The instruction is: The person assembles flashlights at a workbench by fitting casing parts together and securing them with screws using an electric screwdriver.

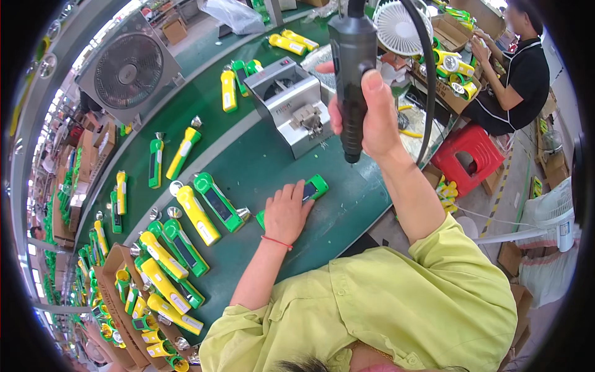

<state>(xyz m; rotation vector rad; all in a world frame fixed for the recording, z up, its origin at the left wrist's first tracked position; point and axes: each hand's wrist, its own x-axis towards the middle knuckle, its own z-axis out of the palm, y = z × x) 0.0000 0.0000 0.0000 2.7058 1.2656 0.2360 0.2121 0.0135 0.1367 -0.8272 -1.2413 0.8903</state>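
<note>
My right hand (379, 118) is wrapped round a black electric screwdriver (352, 74), raised upright over the bench with its tip pointing down. The thumb lies along its side. Under my left hand (287, 212), a green flashlight (317, 186) with a dark panel rests on the green bench; my fingers lie over its body and hold it down, hiding its middle. Left of that hand are a yellow flashlight (198, 214) and another green flashlight (218, 201). A silver box-shaped machine, apparently a screw feeder (294, 115), stands beyond my left hand.
More flashlights (162, 282) crowd the bench's left side, beside a cardboard box (114, 266) full of them. A belt (139, 180) carrying others curves behind. At the back right are a white fan (401, 28), a red stool (468, 158) and a co-worker (517, 87).
</note>
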